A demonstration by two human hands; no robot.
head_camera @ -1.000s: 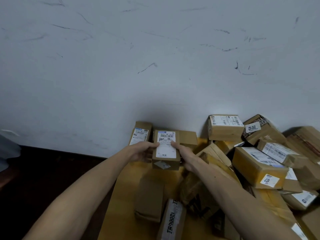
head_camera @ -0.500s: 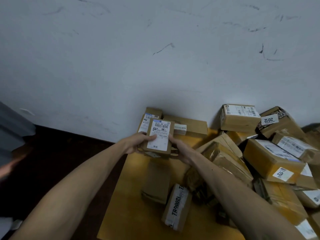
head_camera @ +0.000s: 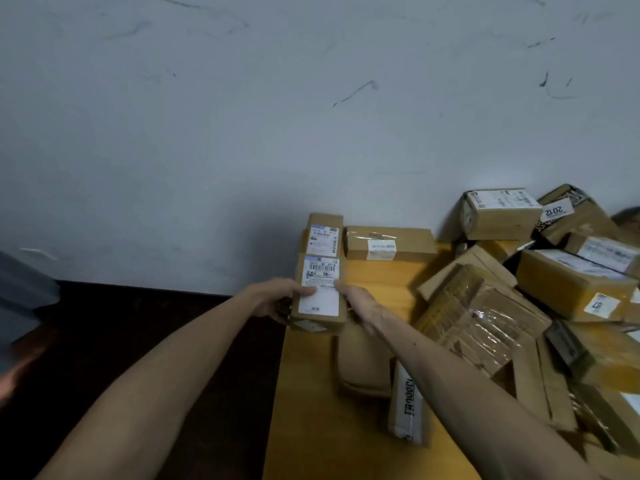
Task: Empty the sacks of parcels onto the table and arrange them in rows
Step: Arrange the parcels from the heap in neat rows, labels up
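Observation:
A small brown parcel with a white label [head_camera: 320, 292] sits at the yellow table's [head_camera: 311, 410] far left corner, held between both hands. My left hand [head_camera: 277, 297] grips its left side, thumb on the label. My right hand [head_camera: 356, 301] grips its right side. Directly behind it, against the wall, lies a like parcel [head_camera: 325, 237] with the same kind of label. A long flat parcel [head_camera: 391, 244] lies to the right of that one along the wall.
A loose heap of several cardboard parcels [head_camera: 519, 289] covers the table's right half. A taped parcel [head_camera: 407, 403] and a plain brown one [head_camera: 363, 362] lie under my right forearm. The table's left edge drops to dark floor [head_camera: 138, 323]. A white wall [head_camera: 311, 116] stands behind.
Both hands carried the labelled parcel left and back, bringing it in line just in front of the like parcel at the wall. The camera view shifted left.

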